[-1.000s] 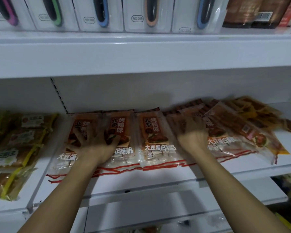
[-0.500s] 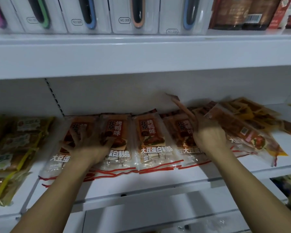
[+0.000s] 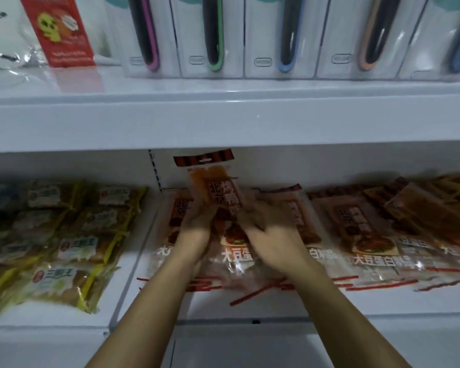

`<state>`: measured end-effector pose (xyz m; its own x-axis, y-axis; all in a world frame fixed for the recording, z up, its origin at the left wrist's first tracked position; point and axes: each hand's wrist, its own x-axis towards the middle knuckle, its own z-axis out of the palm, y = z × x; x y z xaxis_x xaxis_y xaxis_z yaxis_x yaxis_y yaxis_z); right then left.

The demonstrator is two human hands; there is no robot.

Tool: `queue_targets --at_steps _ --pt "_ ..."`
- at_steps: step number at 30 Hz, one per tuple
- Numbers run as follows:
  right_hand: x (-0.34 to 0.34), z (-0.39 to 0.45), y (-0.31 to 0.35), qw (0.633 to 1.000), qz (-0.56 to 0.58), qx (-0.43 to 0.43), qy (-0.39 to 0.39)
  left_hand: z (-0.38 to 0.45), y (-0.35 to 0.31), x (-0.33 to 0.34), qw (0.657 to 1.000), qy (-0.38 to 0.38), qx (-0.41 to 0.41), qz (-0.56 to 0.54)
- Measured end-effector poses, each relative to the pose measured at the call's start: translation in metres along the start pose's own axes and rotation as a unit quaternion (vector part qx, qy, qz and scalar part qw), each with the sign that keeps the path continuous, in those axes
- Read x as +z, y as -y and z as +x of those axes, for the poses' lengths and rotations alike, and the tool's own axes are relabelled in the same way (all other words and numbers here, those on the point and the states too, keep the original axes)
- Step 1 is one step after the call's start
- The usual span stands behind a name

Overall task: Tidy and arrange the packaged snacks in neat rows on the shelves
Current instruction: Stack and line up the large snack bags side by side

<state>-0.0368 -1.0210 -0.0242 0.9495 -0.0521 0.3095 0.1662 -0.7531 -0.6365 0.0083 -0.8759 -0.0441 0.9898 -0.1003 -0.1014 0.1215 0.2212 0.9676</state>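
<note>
While both hands meet over the shelf (image 3: 250,309), one orange snack packet (image 3: 218,192) stands lifted between them, its dark header tilted up against the back wall. The left hand (image 3: 194,232) grips its lower left edge, fingers (image 3: 197,216) curled around the plastic; the right hand (image 3: 271,243) reaches in just beside it, but blur hides whether those fingers hold anything. Beneath lie more of the same packets (image 3: 367,235), at least four side by side, with a loose heap at far right. Left of the divider sit yellow-trimmed packets (image 3: 72,248), overlapping, too blurred to count. Above stand five white boxes (image 3: 279,38).
</note>
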Motion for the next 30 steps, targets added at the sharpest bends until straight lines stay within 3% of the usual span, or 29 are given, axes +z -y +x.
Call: queue_targets --at_steps 2,3,6,10,14,16,18,20,23,27,30 --pt "0.018 0.016 -0.006 1.0 0.005 0.016 0.006 0.01 -0.003 -0.029 0.998 0.008 -0.038 0.039" --pt "0.026 0.023 -0.006 0.998 0.041 0.041 0.022 0.018 -0.003 -0.044 0.993 -0.006 -0.02 0.119" --pt "0.055 0.038 -0.003 0.992 0.059 0.103 0.038 0.038 -0.01 -0.077 0.915 -0.058 0.056 0.396" --pt "0.091 0.048 0.013 0.986 0.089 0.13 0.046 0.055 -0.015 -0.102 0.857 -0.078 0.067 0.504" --pt "0.107 0.054 0.029 0.996 -0.026 0.078 0.033 0.065 -0.01 -0.115 0.833 -0.069 0.074 0.543" --pt "0.107 0.051 0.033 0.994 -0.089 0.061 0.017 0.064 -0.009 -0.121 0.803 -0.062 0.075 0.588" --pt "0.103 0.042 0.029 0.994 -0.07 0.065 -0.049 0.058 -0.014 -0.121 0.789 -0.074 0.089 0.603" --pt "0.093 0.027 0.018 0.989 -0.022 0.064 -0.134 0.053 -0.023 -0.113 0.797 -0.068 0.109 0.59" --pt "0.06 -0.003 0.001 0.978 -0.011 0.06 -0.201 0.038 -0.037 -0.073 0.813 0.009 0.142 0.565" --pt "0.0 -0.046 -0.049 0.966 -0.071 0.145 -0.2 0.02 -0.023 0.0 0.784 0.122 0.225 0.566" --pt "-0.054 -0.064 -0.108 0.938 -0.123 0.223 -0.234 0.013 0.008 0.048 0.761 0.191 0.171 0.596"
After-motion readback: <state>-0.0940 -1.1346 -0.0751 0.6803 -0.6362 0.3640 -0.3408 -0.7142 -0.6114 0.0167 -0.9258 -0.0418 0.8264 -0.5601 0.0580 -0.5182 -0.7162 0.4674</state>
